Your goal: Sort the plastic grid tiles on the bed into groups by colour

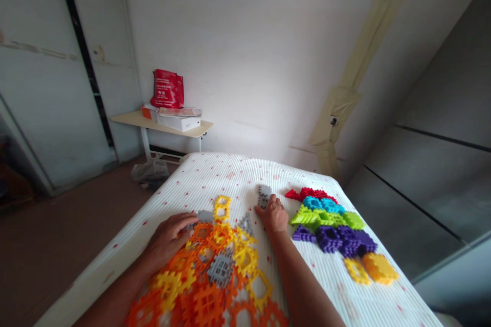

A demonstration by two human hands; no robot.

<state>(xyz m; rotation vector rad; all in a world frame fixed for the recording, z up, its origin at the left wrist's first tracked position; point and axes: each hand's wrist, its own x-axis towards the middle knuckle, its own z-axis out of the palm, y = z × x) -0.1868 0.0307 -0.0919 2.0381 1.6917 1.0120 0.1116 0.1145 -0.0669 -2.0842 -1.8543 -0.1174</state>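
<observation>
Loose pile: orange and yellow pieces are heaped nearest the viewer, mostly between the two forearms, with a square grey piece laid on top.
Amber stack: set at the near end of the sorted rows on the right, with a yellow frame placed just beside it.
Left hand: rested at the left edge of the pile, half opened, thumb held apart from the fingers; no piece is seen gripped. A flat grey piece is found by the fingertips.
Purple row: stacked beyond the amber stack.
Green row: laid just behind the purple.
Right hand: partly closed, lowered at the grey group; whether it is gripped or only touched cannot be told.
Grey group: placed on the cloth between the pile and the coloured rows.
Blue row: set behind the green.
Red row: placed farthest.
Desk: stood past the cloth, topped by a white box and a red bag.
Wall: crossed by yellowish tape, with a socket fitted.
</observation>
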